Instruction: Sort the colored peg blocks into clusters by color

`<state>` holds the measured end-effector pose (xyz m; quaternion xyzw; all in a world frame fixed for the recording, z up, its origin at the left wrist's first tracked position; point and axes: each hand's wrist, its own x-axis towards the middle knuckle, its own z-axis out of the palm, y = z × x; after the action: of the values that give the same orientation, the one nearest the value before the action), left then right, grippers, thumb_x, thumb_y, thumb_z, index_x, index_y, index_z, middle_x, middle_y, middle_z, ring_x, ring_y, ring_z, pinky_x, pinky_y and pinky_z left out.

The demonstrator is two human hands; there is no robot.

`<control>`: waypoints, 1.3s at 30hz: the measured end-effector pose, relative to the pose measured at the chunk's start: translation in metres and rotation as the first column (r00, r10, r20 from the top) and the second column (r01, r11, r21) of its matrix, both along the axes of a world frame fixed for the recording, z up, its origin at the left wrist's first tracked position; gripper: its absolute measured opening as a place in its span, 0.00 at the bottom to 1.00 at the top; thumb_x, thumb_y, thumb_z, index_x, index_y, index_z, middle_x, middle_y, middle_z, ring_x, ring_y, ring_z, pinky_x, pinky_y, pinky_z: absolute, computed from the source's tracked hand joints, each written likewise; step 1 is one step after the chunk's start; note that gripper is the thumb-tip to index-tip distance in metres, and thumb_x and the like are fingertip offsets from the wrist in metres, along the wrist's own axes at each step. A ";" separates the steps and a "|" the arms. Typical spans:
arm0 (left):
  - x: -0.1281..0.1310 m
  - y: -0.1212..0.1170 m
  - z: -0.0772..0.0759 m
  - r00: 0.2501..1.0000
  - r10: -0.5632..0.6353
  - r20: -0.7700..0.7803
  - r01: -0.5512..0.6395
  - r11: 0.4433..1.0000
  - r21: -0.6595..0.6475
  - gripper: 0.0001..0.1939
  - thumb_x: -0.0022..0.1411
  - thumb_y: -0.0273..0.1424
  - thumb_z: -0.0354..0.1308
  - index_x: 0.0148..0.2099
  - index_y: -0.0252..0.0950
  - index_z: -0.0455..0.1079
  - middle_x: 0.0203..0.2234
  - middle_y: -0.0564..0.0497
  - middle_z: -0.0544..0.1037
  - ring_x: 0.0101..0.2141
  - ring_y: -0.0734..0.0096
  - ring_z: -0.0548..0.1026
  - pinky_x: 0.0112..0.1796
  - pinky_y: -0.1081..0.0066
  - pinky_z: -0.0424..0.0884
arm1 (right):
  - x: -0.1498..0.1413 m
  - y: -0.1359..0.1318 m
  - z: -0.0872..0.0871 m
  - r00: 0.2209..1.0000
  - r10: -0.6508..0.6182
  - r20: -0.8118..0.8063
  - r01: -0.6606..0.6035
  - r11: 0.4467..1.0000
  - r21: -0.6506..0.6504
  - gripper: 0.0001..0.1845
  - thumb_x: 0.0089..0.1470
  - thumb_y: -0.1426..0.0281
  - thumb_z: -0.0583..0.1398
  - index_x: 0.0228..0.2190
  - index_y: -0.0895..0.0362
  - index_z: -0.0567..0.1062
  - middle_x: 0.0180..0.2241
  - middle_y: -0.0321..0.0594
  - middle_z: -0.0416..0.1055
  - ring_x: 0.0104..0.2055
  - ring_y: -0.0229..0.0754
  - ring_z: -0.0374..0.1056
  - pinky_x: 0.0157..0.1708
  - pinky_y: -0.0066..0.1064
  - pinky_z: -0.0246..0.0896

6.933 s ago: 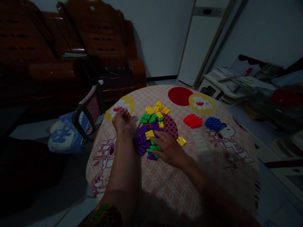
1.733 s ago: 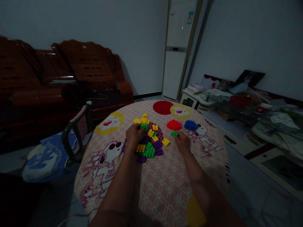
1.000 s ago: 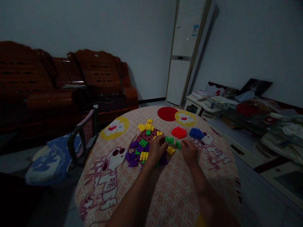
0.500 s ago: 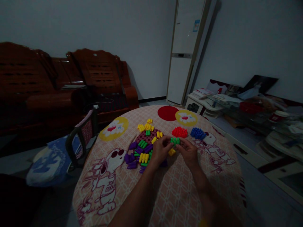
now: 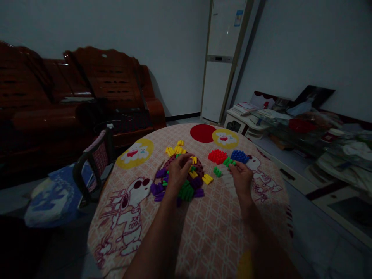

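My right hand [image 5: 243, 179] pinches a green toy building block [image 5: 228, 162] at the tabletop, between the red blocks [image 5: 217, 156] and the blue blocks [image 5: 240, 156]. Another green block [image 5: 217, 171] lies separately, just left of that hand. My left hand [image 5: 178, 173] hovers over the mixed pile, thumb and forefinger slightly apart, with nothing visible between them. Purple blocks [image 5: 157, 189], yellow blocks [image 5: 178, 150] and dark green blocks [image 5: 186, 191] lie around and beneath it; the hand hides part of the pile. One yellow block [image 5: 207, 179] sits at the pile's right side.
The round table [image 5: 215, 228] wears a patterned cloth. A chair [image 5: 94, 161] with a blue-and-white cloth stands at the left. Behind it is a wooden sofa [image 5: 116, 85]. A cluttered low cabinet [image 5: 290, 162] runs along the right, and a tall white unit [image 5: 216, 85] stands at the back.
Both hands met at a green block half a second ago; now they are apart. My left hand went left to the pile, while my right carried a green block beside the red and blue groups.
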<state>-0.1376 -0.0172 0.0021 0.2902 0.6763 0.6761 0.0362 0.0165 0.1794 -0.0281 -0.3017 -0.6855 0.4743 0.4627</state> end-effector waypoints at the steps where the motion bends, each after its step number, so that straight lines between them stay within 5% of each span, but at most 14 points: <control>1: -0.003 -0.002 -0.002 1.000 0.017 -0.001 -0.017 1.000 -0.010 0.15 0.59 0.37 0.61 0.47 0.34 0.77 0.41 0.44 0.83 0.41 0.61 0.80 0.43 0.64 0.75 | 0.001 0.003 -0.002 0.998 -0.037 0.053 0.035 0.998 0.048 0.17 0.47 0.58 0.65 0.33 0.58 0.81 0.26 0.39 0.78 0.29 0.44 0.72 0.31 0.33 0.67; 13: -0.008 -0.022 -0.009 0.961 0.200 -0.189 -0.236 0.954 -0.186 0.15 0.60 0.32 0.56 0.47 0.35 0.77 0.40 0.46 0.84 0.40 0.61 0.81 0.45 0.63 0.76 | -0.015 -0.006 -0.016 0.927 -0.154 0.341 0.063 0.962 0.265 0.14 0.48 0.63 0.59 0.31 0.57 0.82 0.27 0.43 0.79 0.29 0.47 0.72 0.32 0.34 0.62; 27: -0.030 -0.055 -0.005 0.939 0.285 -0.194 -0.333 0.898 -0.289 0.17 0.58 0.35 0.57 0.47 0.34 0.77 0.40 0.47 0.84 0.40 0.62 0.81 0.45 0.65 0.76 | -0.007 -0.012 -0.017 0.909 -0.111 0.402 -0.063 0.917 0.394 0.24 0.62 0.58 0.50 0.23 0.57 0.76 0.22 0.42 0.73 0.24 0.40 0.62 0.28 0.32 0.51; 31: -0.038 -0.064 -0.006 0.916 0.291 -0.277 -0.391 0.802 -0.452 0.19 0.60 0.33 0.56 0.51 0.34 0.76 0.43 0.44 0.83 0.43 0.59 0.81 0.48 0.63 0.74 | -0.005 -0.011 -0.017 0.927 -0.122 0.355 -0.019 0.929 0.370 0.25 0.63 0.57 0.49 0.28 0.57 0.78 0.24 0.42 0.75 0.26 0.41 0.64 0.30 0.32 0.54; 37: -0.037 -0.055 -0.017 0.901 0.089 -0.424 -0.402 0.538 -0.741 0.18 0.63 0.36 0.58 0.52 0.36 0.77 0.47 0.39 0.82 0.50 0.50 0.78 0.54 0.56 0.70 | 0.001 -0.012 -0.016 0.955 -0.119 0.270 0.012 0.930 0.367 0.23 0.62 0.58 0.50 0.30 0.58 0.79 0.28 0.45 0.78 0.28 0.43 0.69 0.32 0.32 0.60; 39: -0.037 -0.052 -0.022 0.897 0.056 -0.439 -0.399 0.532 -0.747 0.16 0.58 0.34 0.62 0.49 0.38 0.78 0.45 0.40 0.82 0.50 0.48 0.77 0.56 0.53 0.68 | 0.002 -0.012 -0.015 0.960 -0.116 0.257 0.014 0.929 0.369 0.22 0.61 0.58 0.51 0.32 0.58 0.79 0.30 0.46 0.79 0.30 0.44 0.71 0.34 0.32 0.62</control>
<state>-0.1750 -0.0693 -0.0197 0.2663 0.9383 0.2154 -0.0487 0.0187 0.1675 -0.0431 -0.2963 -0.8083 0.2772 0.4267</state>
